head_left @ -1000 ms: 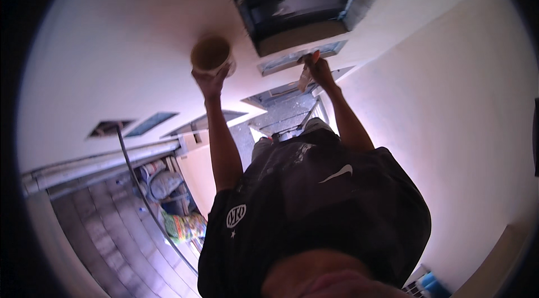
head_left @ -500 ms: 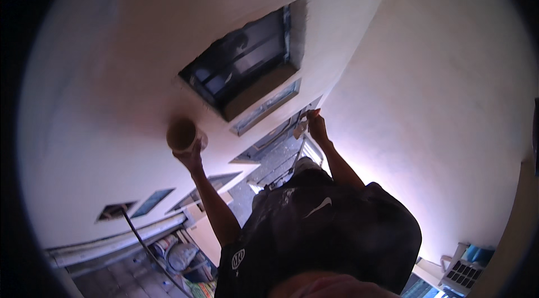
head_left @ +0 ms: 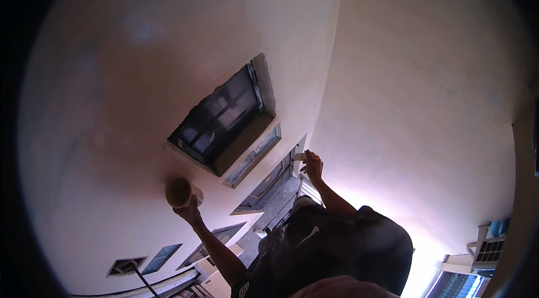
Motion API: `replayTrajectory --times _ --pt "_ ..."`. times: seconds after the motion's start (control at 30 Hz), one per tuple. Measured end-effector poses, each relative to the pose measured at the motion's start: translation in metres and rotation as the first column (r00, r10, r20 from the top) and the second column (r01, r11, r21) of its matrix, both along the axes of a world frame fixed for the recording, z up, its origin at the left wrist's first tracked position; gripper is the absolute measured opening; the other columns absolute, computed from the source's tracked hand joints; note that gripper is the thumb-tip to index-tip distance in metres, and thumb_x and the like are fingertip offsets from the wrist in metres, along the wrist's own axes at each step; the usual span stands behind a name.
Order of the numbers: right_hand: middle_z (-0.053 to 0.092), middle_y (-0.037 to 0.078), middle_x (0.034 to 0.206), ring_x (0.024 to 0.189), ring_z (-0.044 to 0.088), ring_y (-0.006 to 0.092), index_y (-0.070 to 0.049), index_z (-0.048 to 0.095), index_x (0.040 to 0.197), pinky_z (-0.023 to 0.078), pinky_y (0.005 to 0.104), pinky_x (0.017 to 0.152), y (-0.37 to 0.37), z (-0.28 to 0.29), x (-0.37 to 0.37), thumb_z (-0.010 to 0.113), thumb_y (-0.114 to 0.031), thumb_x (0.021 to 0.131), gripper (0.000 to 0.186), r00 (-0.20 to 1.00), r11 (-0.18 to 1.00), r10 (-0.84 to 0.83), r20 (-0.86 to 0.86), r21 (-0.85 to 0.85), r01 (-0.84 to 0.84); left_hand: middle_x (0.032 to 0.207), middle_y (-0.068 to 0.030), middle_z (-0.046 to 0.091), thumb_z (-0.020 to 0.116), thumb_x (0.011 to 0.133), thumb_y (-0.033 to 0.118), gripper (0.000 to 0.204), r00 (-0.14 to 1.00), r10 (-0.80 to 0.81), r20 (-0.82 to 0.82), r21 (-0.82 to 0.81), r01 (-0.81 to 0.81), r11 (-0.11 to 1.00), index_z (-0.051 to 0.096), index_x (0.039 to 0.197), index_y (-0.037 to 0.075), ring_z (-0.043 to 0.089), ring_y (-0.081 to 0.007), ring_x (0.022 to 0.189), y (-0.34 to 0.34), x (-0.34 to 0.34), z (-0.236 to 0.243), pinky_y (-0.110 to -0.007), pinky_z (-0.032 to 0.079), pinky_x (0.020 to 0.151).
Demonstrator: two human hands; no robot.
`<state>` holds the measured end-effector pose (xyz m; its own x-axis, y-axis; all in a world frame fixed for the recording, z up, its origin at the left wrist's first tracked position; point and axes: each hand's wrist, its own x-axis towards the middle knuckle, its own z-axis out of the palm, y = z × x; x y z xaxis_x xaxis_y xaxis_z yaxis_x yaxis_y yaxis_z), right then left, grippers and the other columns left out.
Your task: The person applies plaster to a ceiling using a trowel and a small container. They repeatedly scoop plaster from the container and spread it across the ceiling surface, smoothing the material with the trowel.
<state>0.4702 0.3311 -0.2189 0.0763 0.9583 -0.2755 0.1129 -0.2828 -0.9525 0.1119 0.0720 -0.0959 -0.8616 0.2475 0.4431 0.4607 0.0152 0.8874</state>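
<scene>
My left hand (head_left: 190,212) is wrapped round a pale tub (head_left: 196,196), held up close to the white wall. The tub is tilted so its dark round mouth shows; its contents are too dim to make out. My right hand (head_left: 314,169) is closed on a small flat-ended tool (head_left: 299,157) with an orange handle and a pale end. That hand is raised near the corner of the two walls, right of the lower window openings. The tool is too small in view to name its exact kind.
A recessed barred window (head_left: 224,115) sits in the left wall (head_left: 123,101), with a narrow pane (head_left: 252,156) beside it. A long dark pole (head_left: 145,280) rises at lower left. At lower right are an air-conditioner-like unit (head_left: 489,251) and a bright window (head_left: 457,285).
The view has tilted upward, so the window, both hands and the tub appear lower. My right hand has turned the tool, its pale end now pointing left. Both hands keep their hold.
</scene>
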Motion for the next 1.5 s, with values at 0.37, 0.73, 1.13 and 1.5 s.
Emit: replayTrajectory --times 0.37,0.73,1.13,1.5 --pt "0.066 0.008 0.092 0.066 0.066 0.0139 -0.008 0.061 0.119 0.051 0.0247 0.053 0.005 -0.013 -0.018 0.056 -0.031 0.094 0.034 0.943 0.988 0.055 -0.328 0.151 -0.005 0.126 -0.0195 0.045 0.087 0.057 0.031 0.097 0.996 0.026 0.086 0.004 -0.027 1.0 0.035 0.133 0.0 0.047 -0.0329 0.117 0.0 0.002 -0.003 -0.047 0.038 0.101" --pt "0.059 0.008 0.093 0.082 0.065 0.0201 0.003 0.059 0.114 0.054 0.0285 0.07 -0.008 0.069 -0.037 0.054 -0.001 0.091 0.023 0.897 0.692 0.384 -0.221 0.711 -0.121 0.118 -0.0162 0.056 0.084 0.061 0.027 0.08 0.996 -0.09 -0.017 0.05 0.09 0.995 0.046 0.127 0.001 0.056 -0.0299 0.108 0.007 0.014 0.027 -0.043 0.043 0.096" --pt "0.061 0.011 0.094 0.085 0.065 0.0203 0.002 0.062 0.109 0.055 0.0306 0.071 -0.024 0.107 -0.045 0.057 0.001 0.088 0.022 0.802 0.569 0.586 -0.115 0.763 -0.306 0.111 -0.0152 0.06 0.084 0.06 0.028 0.074 0.996 -0.088 -0.035 0.06 0.09 0.994 0.052 0.12 0.0 0.06 -0.0282 0.102 0.014 0.028 0.044 -0.041 0.046 0.092" --pt "0.063 0.01 0.084 0.076 0.06 0.0168 0.004 0.061 0.114 0.047 0.0294 0.07 -0.023 0.207 -0.042 0.055 -0.02 0.094 0.032 0.946 0.503 0.32 0.044 0.839 -0.209 0.107 -0.0163 0.062 0.084 0.061 0.026 0.072 0.989 -0.11 -0.101 0.002 0.111 0.994 0.052 0.119 -0.002 0.062 -0.028 0.098 0.025 0.038 0.055 -0.04 0.048 0.088"
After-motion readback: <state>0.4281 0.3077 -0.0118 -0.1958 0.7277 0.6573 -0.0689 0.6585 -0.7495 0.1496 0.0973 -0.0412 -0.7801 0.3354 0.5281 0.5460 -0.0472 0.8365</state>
